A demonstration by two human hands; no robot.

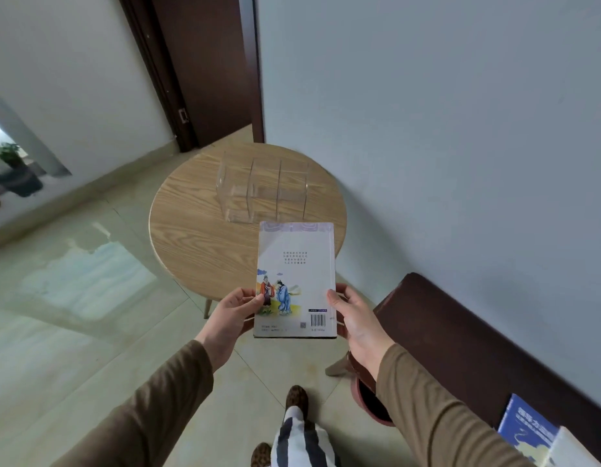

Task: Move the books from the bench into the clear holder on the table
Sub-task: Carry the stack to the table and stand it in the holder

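We held a pale paperback book [296, 281] back cover up, with two robed figures drawn on it and a barcode, left hand [233, 315] and right hand [354, 318] each clasping a side edge in a firm grip, above the round worktop [191, 237] just before the clear holder [263, 190].

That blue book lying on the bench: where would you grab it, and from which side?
Probably by its free left edge, coming from above. The blue book lies flat on the bench, and a white book overlaps its right side, so that side is blocked.
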